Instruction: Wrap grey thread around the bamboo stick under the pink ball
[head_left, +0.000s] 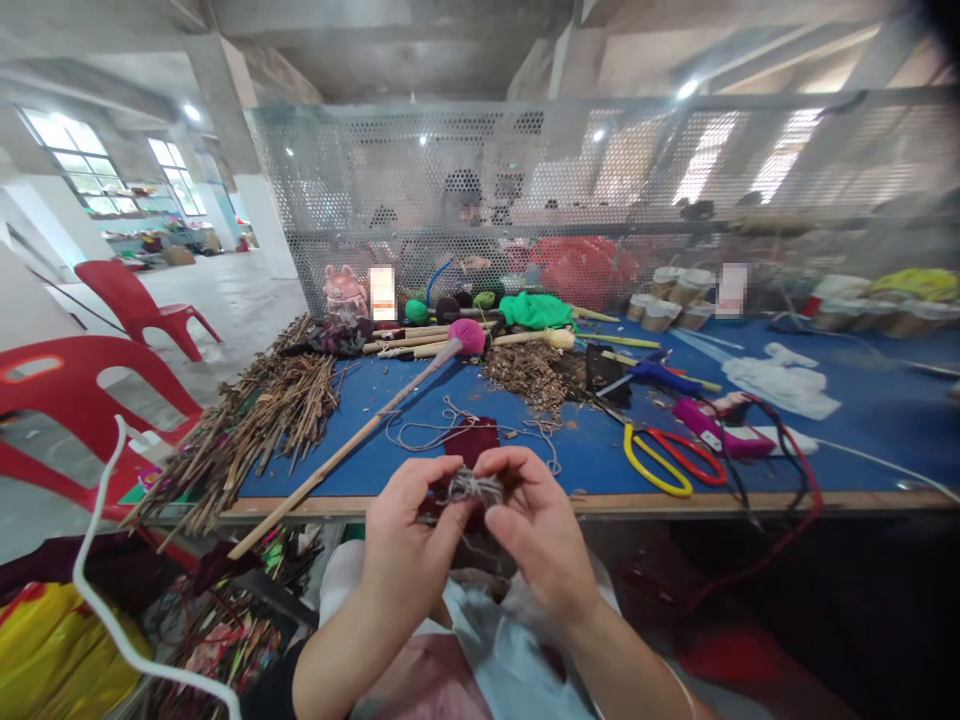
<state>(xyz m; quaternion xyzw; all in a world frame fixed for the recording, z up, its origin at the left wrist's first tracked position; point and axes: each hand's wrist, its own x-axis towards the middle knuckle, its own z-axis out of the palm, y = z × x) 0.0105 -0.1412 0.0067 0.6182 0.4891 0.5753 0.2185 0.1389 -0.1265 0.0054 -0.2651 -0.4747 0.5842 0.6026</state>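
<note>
Between my two hands, just over the table's front edge, is a small bundle wound with grey string. My left hand pinches its left side with thumb and fingers. On the other side, my right hand has its fingers closed around the bundle. What lies inside the winding is mostly hidden by the fingers. Right behind the hands a dark red cloth piece lies on the blue tabletop. Loose grey string curls across it. Scissors with yellow and red handles rest to the right.
A stick with a pink ball head slants over the left edge. Bundled twigs fill the table's left. Behind are brown shredded bits, green cloth and a perforated metal screen. A purple device with cables sits right.
</note>
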